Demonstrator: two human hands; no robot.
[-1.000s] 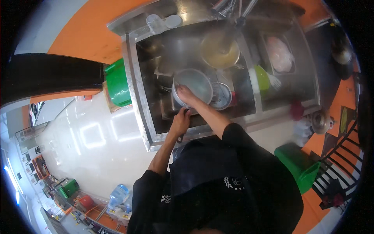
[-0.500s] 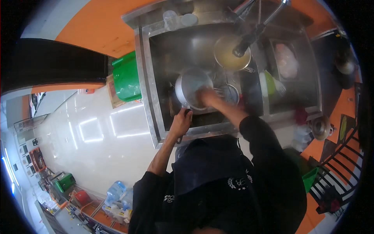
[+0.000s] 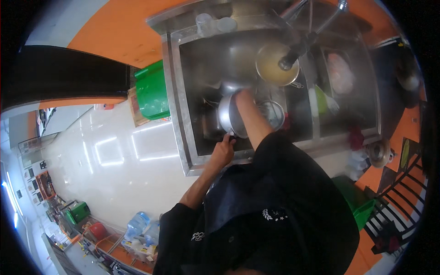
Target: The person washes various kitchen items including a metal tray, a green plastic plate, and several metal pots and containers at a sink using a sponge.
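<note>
My left hand (image 3: 223, 151) is closed around the black handle of a silver saucepan (image 3: 225, 115) in the sink, near its front edge. The pan is tilted, its opening turned toward my right arm. My right hand (image 3: 244, 98) reaches into the pan; its fingers are hidden, so what they hold cannot be made out. Just right of my right forearm lies a round metal bowl or strainer (image 3: 276, 113) with metal pieces in it. Farther back stands a round pan (image 3: 270, 68) with cloudy yellowish liquid, beneath the dark spray head (image 3: 288, 62) of the tap.
The steel sink's left rim (image 3: 178, 96) borders a green bin (image 3: 156, 94). In the right basin area lie a pinkish plastic-wrapped item (image 3: 340, 75) and a green-and-white object (image 3: 324, 100). Clear containers (image 3: 204, 23) stand on the back ledge. Below right is a black rack (image 3: 398, 197).
My right hand has moved left and deeper into the saucepan, its forearm now more upright. The saucepan and my left hand have shifted slightly right, and the pan is tilted more.
</note>
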